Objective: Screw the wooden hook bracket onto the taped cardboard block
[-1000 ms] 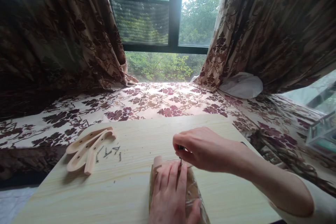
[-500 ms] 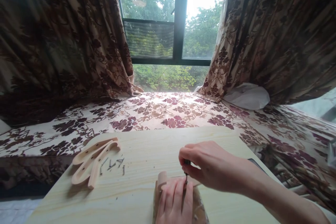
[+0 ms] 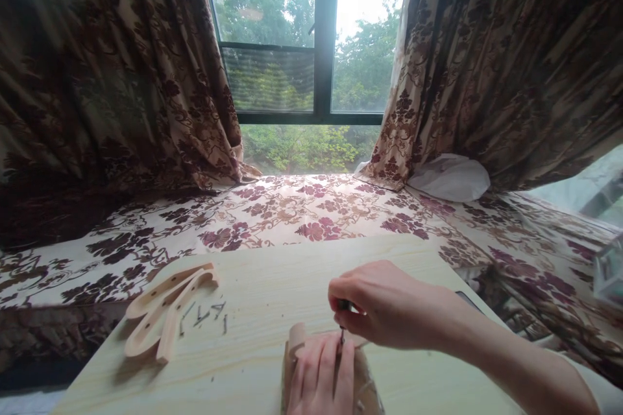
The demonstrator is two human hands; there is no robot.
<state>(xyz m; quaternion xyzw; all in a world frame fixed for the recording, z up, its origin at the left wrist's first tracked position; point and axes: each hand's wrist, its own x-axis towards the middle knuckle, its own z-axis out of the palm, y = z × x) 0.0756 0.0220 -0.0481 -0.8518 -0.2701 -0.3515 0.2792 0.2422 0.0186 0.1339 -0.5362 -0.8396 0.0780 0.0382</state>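
My right hand [image 3: 377, 305] is closed round the dark handle of a screwdriver [image 3: 345, 305], its thin shaft pointing down. The tip meets a pale curved wooden piece [image 3: 296, 338] close to my left fingertips; the exact contact is hidden. My left hand [image 3: 324, 373] holds that piece down, fingers laid over it and covering most of it. Beneath lies a brown block or pad [image 3: 366, 384] with small bits on it. Over on the left, several similar curved wooden pieces with holes [image 3: 165, 311] lie together, beside several loose screws [image 3: 200, 315].
All this rests on a pale wooden tabletop [image 3: 257, 285]. A dark flat object [image 3: 468, 301] shows at its right edge, partly behind my forearm. Beyond are a flowered cloth surface [image 3: 311, 207], a white plastic bag [image 3: 450, 178], patterned curtains [image 3: 170, 78] and a window [image 3: 324, 39].
The view has shifted slightly, so the scene sits a little further left. Both hands keep their places on the wooden piece; the right hand's grip on the screwdriver has turned slightly at most.
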